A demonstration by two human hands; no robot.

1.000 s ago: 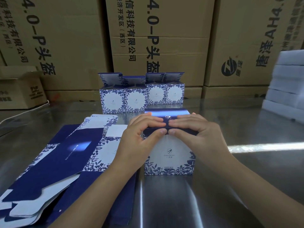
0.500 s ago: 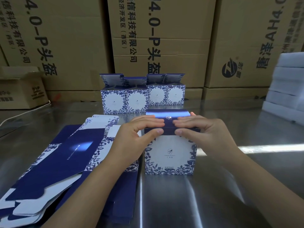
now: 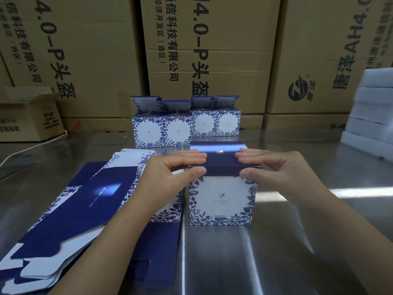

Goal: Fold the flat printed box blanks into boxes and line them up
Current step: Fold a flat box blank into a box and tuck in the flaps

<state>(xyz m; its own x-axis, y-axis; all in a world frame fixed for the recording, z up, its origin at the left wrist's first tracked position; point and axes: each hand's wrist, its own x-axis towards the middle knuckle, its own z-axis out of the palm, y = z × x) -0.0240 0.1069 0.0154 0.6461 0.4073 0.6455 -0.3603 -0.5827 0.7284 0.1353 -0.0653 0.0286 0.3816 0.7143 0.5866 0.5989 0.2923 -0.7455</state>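
Both hands are pinching the dark blue lid of the folded box (image 3: 221, 201) — the left hand (image 3: 170, 173) at its left end, the right hand (image 3: 274, 169) at its right end. Each is laying its fingers flat along the top and pressing a thumb against the front lip. I am seeing the lid lying closed, but the hands are covering both top corners, so I cannot tell how the side flaps are sitting.

The box is standing upright near the middle of the steel table (image 3: 234, 262), its white face with the blue leaf border facing me. The small print under its logo is too fine for me to read.

Just left of it the flat blanks (image 3: 70, 211) are lying in a loose, fanned pile. The left forearm is crossing the pile and the lower edge is cutting it off — I cannot count them.

Behind, four finished boxes (image 3: 178, 133) are standing side by side with lids raised, the right pair sitting a little farther back. Brown cartons (image 3: 212, 50) are filling the background, their tops cut off. A white stack (image 3: 374, 116) at the right edge is showing blurred and partly out of view.
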